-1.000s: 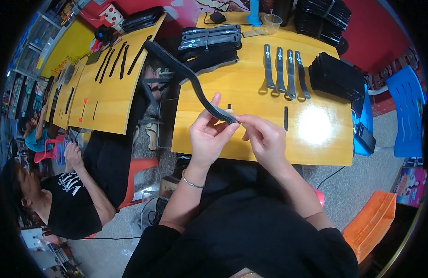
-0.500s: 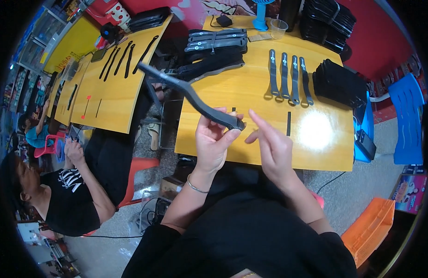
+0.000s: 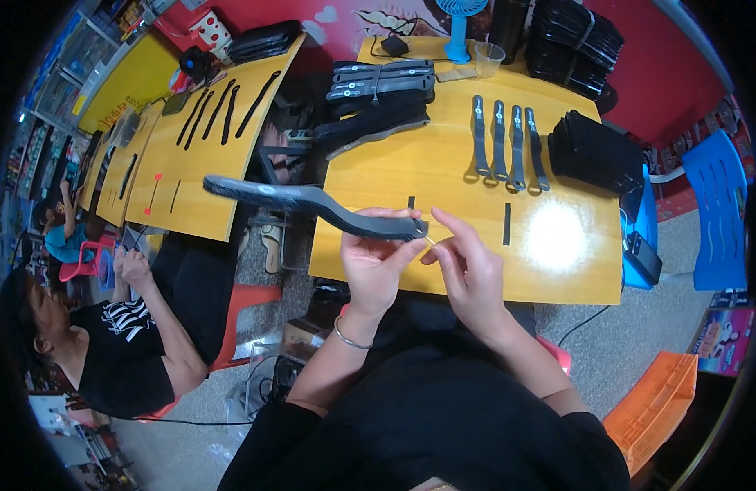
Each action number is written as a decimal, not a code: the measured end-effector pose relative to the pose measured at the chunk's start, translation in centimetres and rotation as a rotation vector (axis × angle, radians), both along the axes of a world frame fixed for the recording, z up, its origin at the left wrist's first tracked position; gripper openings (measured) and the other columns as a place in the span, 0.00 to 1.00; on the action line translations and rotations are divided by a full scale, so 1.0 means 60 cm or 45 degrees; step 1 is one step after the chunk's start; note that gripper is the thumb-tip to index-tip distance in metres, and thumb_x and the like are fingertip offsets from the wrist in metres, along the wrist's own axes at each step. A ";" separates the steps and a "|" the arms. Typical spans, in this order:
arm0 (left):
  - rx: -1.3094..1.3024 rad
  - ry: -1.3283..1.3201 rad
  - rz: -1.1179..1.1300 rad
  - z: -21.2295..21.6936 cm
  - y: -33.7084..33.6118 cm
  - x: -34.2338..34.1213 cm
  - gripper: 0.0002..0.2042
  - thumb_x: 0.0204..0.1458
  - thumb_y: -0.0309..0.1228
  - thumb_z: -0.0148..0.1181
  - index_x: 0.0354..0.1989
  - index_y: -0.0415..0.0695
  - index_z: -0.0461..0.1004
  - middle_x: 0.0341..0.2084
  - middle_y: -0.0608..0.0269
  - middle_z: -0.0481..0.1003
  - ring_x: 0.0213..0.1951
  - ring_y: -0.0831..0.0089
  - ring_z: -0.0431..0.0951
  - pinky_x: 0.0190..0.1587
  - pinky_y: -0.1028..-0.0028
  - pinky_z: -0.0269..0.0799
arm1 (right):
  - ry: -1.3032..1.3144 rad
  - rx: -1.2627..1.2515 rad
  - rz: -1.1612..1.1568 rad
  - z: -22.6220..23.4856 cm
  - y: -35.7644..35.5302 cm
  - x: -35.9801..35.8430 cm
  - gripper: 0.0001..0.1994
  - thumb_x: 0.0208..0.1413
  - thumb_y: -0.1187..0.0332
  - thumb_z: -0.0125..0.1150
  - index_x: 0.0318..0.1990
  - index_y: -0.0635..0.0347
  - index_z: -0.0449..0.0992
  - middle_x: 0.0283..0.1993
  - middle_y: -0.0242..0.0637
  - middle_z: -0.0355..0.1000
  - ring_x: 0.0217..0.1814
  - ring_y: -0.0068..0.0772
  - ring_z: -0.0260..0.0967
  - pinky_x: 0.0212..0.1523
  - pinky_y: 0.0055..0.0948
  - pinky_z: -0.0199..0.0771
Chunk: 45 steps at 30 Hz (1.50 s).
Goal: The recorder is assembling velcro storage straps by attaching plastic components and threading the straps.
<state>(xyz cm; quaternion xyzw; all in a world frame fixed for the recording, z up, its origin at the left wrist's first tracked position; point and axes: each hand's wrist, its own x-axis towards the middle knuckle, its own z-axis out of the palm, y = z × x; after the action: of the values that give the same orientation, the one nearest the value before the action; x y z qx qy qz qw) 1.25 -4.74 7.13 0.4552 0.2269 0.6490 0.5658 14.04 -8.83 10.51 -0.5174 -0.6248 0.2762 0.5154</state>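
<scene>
My left hand (image 3: pixel 370 266) is closed around one end of a bundle of black straps (image 3: pixel 312 204). The bundle curves up and away to the left, its far end hanging free in the air beyond the table edge. Just to the right, my right hand (image 3: pixel 472 270) pinches a thin yellow band (image 3: pixel 430 240) that runs to the held end of the bundle. How the band sits around the straps is hidden by my fingers. Several dark grey straps (image 3: pixel 499 143) with looped ends lie side by side on the wooden table (image 3: pixel 378 172) beyond my right hand.
Tied strap bundles (image 3: pixel 378 86) lie at the back left, a black stack (image 3: pixel 595 151) on the right. A blue fan (image 3: pixel 457 33) and clear cup (image 3: pixel 488 59) stand at the back. A co-worker (image 3: pixel 124 352) sits left by another table (image 3: pixel 202 176). An orange crate (image 3: pixel 652 409) stands right.
The bundle's free end has swung down and left, so it lies flatter. My right hand has come lower and closer to the held end, and the thin yellow band now shows at its fingertips.
</scene>
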 end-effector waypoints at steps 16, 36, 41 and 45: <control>-0.246 -0.271 -0.129 0.022 -0.003 0.004 0.14 0.49 0.21 0.58 0.43 0.40 0.65 0.37 0.56 0.73 0.43 0.64 0.75 0.46 0.65 0.74 | -0.503 0.331 0.026 0.112 -0.013 0.038 0.25 0.45 0.75 0.59 0.54 0.63 0.64 0.38 0.42 0.70 0.39 0.41 0.69 0.38 0.34 0.68; -0.319 -0.377 0.039 0.015 -0.027 -0.076 0.15 0.56 0.29 0.51 0.51 0.43 0.62 0.39 0.55 0.72 0.44 0.64 0.74 0.47 0.66 0.75 | 1.257 0.273 1.478 0.235 -0.074 -0.071 0.14 0.52 0.79 0.48 0.28 0.44 0.75 0.37 0.36 0.71 0.28 0.23 0.64 0.25 0.17 0.58; -0.355 -0.484 -0.053 0.019 -0.020 -0.073 0.19 0.56 0.30 0.50 0.56 0.43 0.60 0.39 0.55 0.73 0.44 0.65 0.75 0.47 0.68 0.74 | 1.142 0.200 1.449 0.260 -0.096 -0.090 0.14 0.52 0.79 0.46 0.28 0.43 0.75 0.35 0.38 0.72 0.25 0.22 0.64 0.22 0.19 0.60; -0.351 -0.582 -0.074 0.018 -0.025 -0.090 0.20 0.56 0.26 0.49 0.59 0.46 0.60 0.38 0.57 0.73 0.43 0.68 0.75 0.48 0.69 0.74 | 1.121 0.482 1.448 0.228 -0.083 -0.090 0.10 0.56 0.74 0.48 0.31 0.48 0.76 0.34 0.39 0.72 0.26 0.24 0.66 0.24 0.21 0.63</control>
<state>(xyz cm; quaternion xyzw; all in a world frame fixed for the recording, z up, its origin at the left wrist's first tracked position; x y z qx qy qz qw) -4.18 -6.26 8.24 0.2219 0.1660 0.6814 0.6774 8.66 -13.80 24.17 0.1420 -0.5688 0.5699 0.5758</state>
